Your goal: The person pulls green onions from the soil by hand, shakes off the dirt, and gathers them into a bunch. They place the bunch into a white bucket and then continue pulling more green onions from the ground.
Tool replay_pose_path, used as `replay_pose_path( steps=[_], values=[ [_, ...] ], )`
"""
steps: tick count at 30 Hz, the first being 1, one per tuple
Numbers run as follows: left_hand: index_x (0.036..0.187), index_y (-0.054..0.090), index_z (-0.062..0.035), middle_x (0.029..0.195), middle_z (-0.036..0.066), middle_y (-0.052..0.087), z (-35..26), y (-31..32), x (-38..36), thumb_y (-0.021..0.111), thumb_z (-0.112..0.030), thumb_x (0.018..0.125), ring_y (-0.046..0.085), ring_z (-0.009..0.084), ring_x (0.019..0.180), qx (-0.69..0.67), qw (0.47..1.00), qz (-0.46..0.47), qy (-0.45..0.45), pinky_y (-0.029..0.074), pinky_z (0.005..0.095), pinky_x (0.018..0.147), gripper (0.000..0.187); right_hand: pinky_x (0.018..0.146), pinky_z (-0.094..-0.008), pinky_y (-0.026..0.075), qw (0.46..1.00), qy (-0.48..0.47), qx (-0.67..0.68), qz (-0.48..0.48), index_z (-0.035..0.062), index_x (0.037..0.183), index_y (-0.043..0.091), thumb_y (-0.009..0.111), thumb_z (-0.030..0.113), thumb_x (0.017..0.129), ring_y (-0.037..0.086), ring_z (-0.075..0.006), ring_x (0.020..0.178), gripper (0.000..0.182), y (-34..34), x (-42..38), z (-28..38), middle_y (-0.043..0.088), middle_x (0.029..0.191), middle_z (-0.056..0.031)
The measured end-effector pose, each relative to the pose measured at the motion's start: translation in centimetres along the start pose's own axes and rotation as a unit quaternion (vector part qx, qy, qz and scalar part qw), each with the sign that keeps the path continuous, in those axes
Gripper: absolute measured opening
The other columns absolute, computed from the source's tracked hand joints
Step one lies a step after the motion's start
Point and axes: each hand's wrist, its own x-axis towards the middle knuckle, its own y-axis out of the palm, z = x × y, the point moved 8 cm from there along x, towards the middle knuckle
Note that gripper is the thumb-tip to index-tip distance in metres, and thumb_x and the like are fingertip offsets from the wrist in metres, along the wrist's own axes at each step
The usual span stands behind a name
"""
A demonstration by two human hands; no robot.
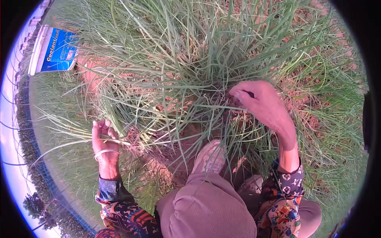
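Observation:
My left hand (pixel 105 144), with a pale band at the wrist, is closed around a small bunch of spring onions (pixel 73 133). Their long green leaves point left, and the pale stems and roots stick out to the right of my fingers. My right hand (pixel 264 103) reaches in at the base of a dense green clump of spring onions (pixel 218 65). Its thumb and fingers are curled together; leaves and shadow hide what the fingertips pinch. Between my hands lie uprooted spring onions with tangled reddish roots (pixel 137 141).
A white bucket with a blue "Coolant" label (pixel 61 49) lies among the plants at the upper left. My shoe (pixel 210 156) and knee (pixel 210 206) are close below the clump. More green plants (pixel 333 107) grow on the right in reddish soil. Fencing runs along the left edge.

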Motion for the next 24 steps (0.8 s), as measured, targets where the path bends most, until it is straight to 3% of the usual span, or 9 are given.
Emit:
replay_pose_path(
  steps=[2,3,4,6,9,13,19,22,24],
  values=[
    [0.095,0.056,-0.0017,0.083,0.008,0.061,2.4,-1.8,1.6,0.059,-0.018,0.089,0.056,0.0164,0.069,0.078,0.995,-0.056,0.024,0.046,0.0284,0.062,0.018,0.075,-0.0449,0.047,0.996,-0.017,-0.076,0.04,-0.0023,0.091,0.065,0.051,0.01,0.084,0.061,-0.0405,0.082,0.02,3.2,1.5,-2.0,0.062,0.084,-0.0239],
    [0.101,0.055,0.0024,0.092,0.01,0.061,2.9,-4.4,3.3,0.063,-0.01,0.085,0.058,0.0171,0.077,0.268,0.961,0.001,0.071,0.048,0.0305,0.07,0.022,0.077,-0.0448,0.047,0.993,-0.015,-0.114,0.031,-0.0019,0.091,0.064,0.051,0.009,0.084,0.06,-0.041,0.084,0.019,4.6,2.2,-3.2,0.062,0.086,-0.0246],
    [0.111,0.052,0.0038,0.101,0.012,0.06,3.4,-5.5,3.6,0.066,-0.009,0.083,0.058,0.0169,0.083,0.182,0.981,-0.031,0.067,0.049,0.0319,0.074,0.034,0.078,-0.0447,0.047,0.988,-0.014,-0.151,0.023,-0.0016,0.091,0.064,0.051,0.008,0.083,0.059,-0.0416,0.085,0.018,6.0,3.1,-4.6,0.061,0.088,-0.0253],
    [0.117,0.049,0.0045,0.108,0.012,0.057,2.5,-5.7,3.3,0.067,-0.008,0.082,0.057,0.0167,0.089,0.274,0.954,-0.059,0.104,0.048,0.0315,0.079,0.041,0.08,-0.0451,0.047,0.991,-0.081,-0.085,-0.072,0.0017,0.09,0.065,0.051,0.008,0.083,0.059,-0.0407,0.085,0.017,8.3,4.7,-7.4,0.061,0.085,-0.0243],
    [0.121,0.046,0.0045,0.111,0.012,0.055,0.9,-5.3,2.4,0.065,-0.007,0.084,0.054,0.0162,0.093,0.349,0.913,-0.078,0.197,0.046,0.0291,0.082,0.043,0.077,-0.0446,0.049,0.986,-0.015,-0.166,-0.005,0.0077,0.092,0.067,0.051,0.008,0.082,0.061,-0.038,0.082,0.019,12.4,6.5,-11.7,0.063,0.084,-0.0207],
    [0.121,0.048,0.0016,0.113,0.01,0.055,-1.8,-0.2,-1.3,0.063,-0.01,0.087,0.053,0.0173,0.1,0.396,0.859,-0.039,0.322,0.042,0.028,0.089,0.039,0.075,-0.0443,0.051,0.968,-0.049,-0.247,-0.008,0.0135,0.102,0.063,0.054,0.011,0.081,0.063,-0.0349,0.083,0.023,14.0,7.0,-11.0,0.064,0.09,-0.0173],
    [0.117,0.049,-0.0009,0.1,0.003,0.055,2.6,7.2,-5.8,0.061,-0.001,0.086,0.05,0.0088,0.086,0.297,0.908,0.112,0.272,0.042,0.0229,0.079,0.033,0.071,-0.0425,0.051,0.951,-0.108,-0.283,-0.053,0.0074,0.095,0.063,0.055,0.008,0.081,0.062,-0.0364,0.083,0.016,14.2,6.5,-10.1,0.063,0.089,-0.0159],
    [0.113,0.052,-0.0012,0.1,0.003,0.056,4.4,8.8,-6.7,0.059,0.002,0.085,0.048,0.007,0.084,0.3,0.888,0.151,0.314,0.041,0.0216,0.075,0.029,0.072,-0.041,0.051,0.976,-0.111,-0.085,-0.165,0.0047,0.094,0.062,0.056,0.008,0.081,0.062,-0.0352,0.083,0.015,12.1,4.7,-9.8,0.063,0.088,-0.0162],
    [0.108,0.056,-0.0003,0.102,0.003,0.055,5.8,8.8,-6.3,0.061,0.003,0.082,0.05,0.0074,0.08,0.294,0.912,0.175,0.227,0.042,0.0217,0.074,0.027,0.073,-0.0394,0.05,0.971,-0.108,-0.017,-0.213,0.0038,0.094,0.061,0.056,0.008,0.083,0.062,-0.0335,0.081,0.013,10.3,3.7,-9.5,0.063,0.086,-0.0152]
  ],
)
